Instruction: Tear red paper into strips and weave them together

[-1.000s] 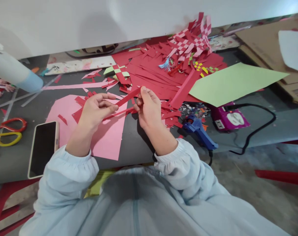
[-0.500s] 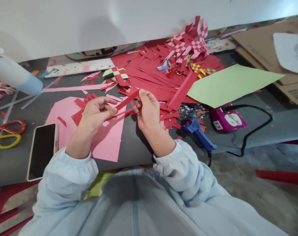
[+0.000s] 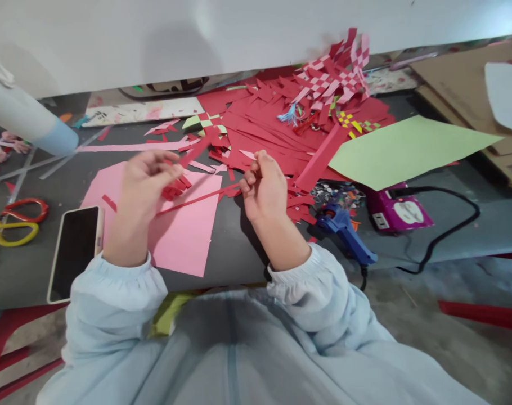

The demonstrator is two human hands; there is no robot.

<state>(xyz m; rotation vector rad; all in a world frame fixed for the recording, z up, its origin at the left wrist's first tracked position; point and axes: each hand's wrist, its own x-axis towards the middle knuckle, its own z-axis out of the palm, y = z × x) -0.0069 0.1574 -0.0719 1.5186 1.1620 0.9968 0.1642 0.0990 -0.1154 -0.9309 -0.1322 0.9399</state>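
My left hand (image 3: 144,180), somewhat smeared by motion, pinches a red paper strip (image 3: 197,151) between thumb and fingertips. The strip points up and to the right, its far end free. My right hand (image 3: 266,183) is closed, thumb against the fingers, on a small pink paper piece (image 3: 248,154) whose pointed tip sticks out to the left. A thin red strip (image 3: 197,198) stretches between the hands above a pink paper sheet (image 3: 184,247); whether either hand holds it, I cannot tell. Red scraps (image 3: 175,188) lie just beyond my left hand.
Behind my hands spreads a heap of red paper (image 3: 260,129) with woven pink-and-red pieces (image 3: 319,84). To the right are a light green sheet (image 3: 412,149), a blue glue gun (image 3: 346,233) and a purple box (image 3: 399,211). Scissors (image 3: 26,216), a phone (image 3: 75,253) and a bottle (image 3: 40,124) are at left.
My left hand has moved left and slightly up, taking the red strip away from my right fingertips. My right hand remains closed, with the pink tip now showing more. The view has shifted slightly.
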